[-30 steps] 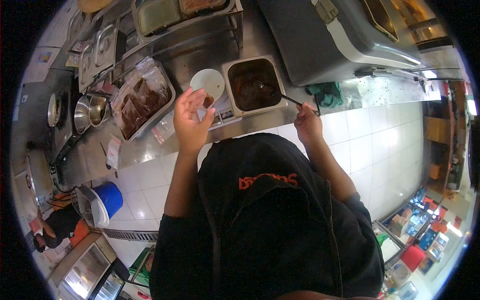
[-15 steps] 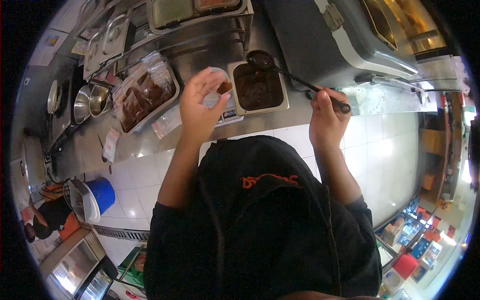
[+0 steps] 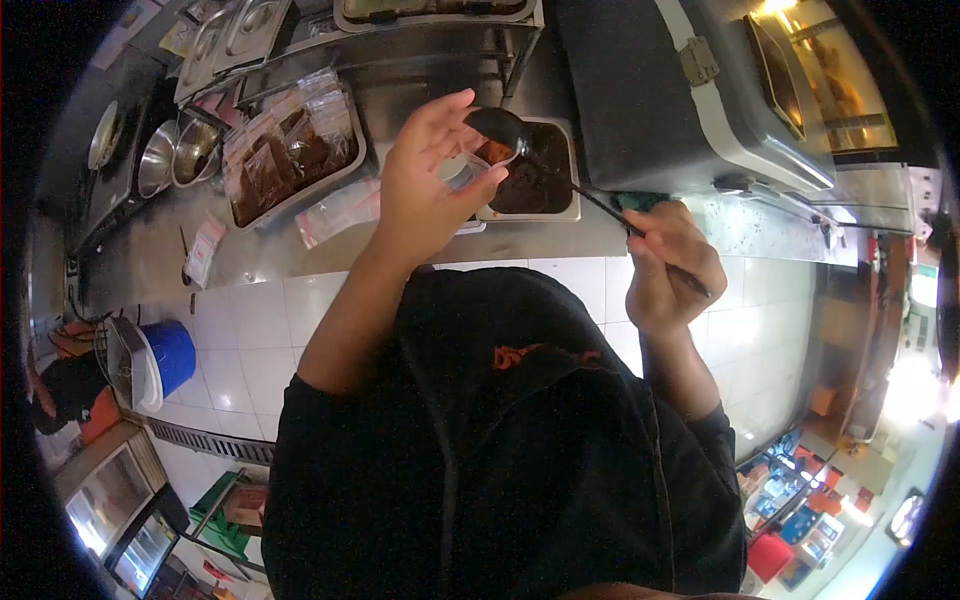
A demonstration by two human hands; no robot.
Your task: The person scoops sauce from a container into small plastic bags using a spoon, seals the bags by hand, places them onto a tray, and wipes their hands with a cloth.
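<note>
In my left hand [image 3: 430, 180] is a small clear plastic bag or cup [image 3: 492, 155] with reddish-brown contents; which of the two is hard to tell. My right hand [image 3: 675, 265] grips the handle of a black ladle [image 3: 498, 128], whose bowl is tilted over the opening of what my left hand holds. Under the ladle, a metal pan [image 3: 535, 195] of dark brown sauce sits on the counter. A white bowl [image 3: 455, 172] shows partly behind my left fingers.
Left of my hands stands a tray [image 3: 360, 150] of filled plastic bags. Empty bags [image 3: 340, 212] lie beside it. A large grey box [image 3: 640, 110] and a green cloth [image 3: 640, 201] are at the right. A co-worker [image 3: 65, 385] is at the far left.
The ladle has risen out of the sauce pan and moved left to the small container. My left hand has moved right and up with the container, towards the pan.
</note>
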